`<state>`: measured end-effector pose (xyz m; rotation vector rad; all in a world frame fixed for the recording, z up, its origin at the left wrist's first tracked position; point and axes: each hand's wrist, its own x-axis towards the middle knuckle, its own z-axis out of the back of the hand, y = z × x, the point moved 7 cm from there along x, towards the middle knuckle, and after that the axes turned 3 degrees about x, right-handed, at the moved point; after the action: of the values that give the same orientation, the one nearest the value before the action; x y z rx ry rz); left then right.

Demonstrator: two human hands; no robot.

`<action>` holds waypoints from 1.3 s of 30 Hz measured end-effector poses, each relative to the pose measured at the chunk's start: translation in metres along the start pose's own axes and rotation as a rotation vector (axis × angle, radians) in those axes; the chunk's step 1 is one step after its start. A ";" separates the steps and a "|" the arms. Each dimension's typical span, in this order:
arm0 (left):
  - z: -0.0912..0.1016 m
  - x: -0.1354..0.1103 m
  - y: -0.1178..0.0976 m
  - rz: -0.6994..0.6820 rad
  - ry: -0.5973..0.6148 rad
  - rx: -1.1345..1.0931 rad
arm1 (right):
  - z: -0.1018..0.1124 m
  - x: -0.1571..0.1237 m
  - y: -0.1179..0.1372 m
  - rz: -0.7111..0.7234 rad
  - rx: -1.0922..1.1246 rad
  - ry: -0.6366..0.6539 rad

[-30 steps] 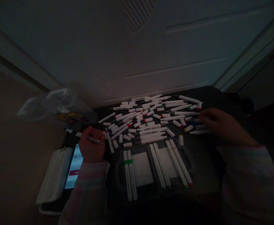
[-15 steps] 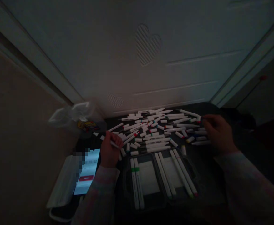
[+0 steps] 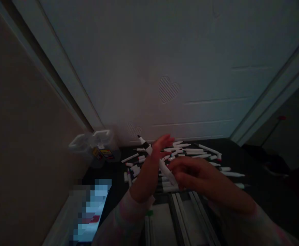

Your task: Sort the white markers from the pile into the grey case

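My left hand (image 3: 152, 164) is raised over the dark floor with its fingers stretched upward. A white marker (image 3: 149, 150) with a bare black tip lies slanted across that hand. My right hand (image 3: 198, 177) comes in from the right, and its fingertips pinch the marker's lower end. Behind both hands lies a heap of several white markers and loose caps (image 3: 190, 150). Below the hands, two dark trays (image 3: 187, 212) hold a few markers in rows, partly hidden by my sleeves.
A clear plastic tub (image 3: 95, 147) with handles stands at the left by the wall. A lit phone screen (image 3: 93, 208) lies at the lower left. A pale door (image 3: 168, 89) with heart shapes closes off the back. The scene is very dim.
The view has tilted upward. My left hand rose from the floor with its marker, now uncapped. My right hand left the heap's right side and came to meet it at the centre.
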<state>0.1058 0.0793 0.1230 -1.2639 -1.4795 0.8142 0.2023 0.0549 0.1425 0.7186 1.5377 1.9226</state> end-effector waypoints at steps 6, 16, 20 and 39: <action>-0.008 -0.003 -0.001 0.062 -0.016 0.161 | 0.002 0.007 -0.011 -0.077 0.139 -0.060; -0.009 0.006 0.032 0.288 -0.198 -0.369 | 0.010 0.026 -0.031 -0.025 0.158 -0.195; -0.001 0.006 0.029 0.274 -0.277 -0.330 | 0.013 0.025 -0.030 0.005 0.160 -0.202; 0.003 0.013 0.024 0.200 -0.168 -0.124 | 0.036 0.021 -0.024 -0.021 -0.105 -0.285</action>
<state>0.1110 0.0973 0.1031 -1.4833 -1.5737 0.9932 0.2161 0.0983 0.1275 0.8840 1.2563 1.7821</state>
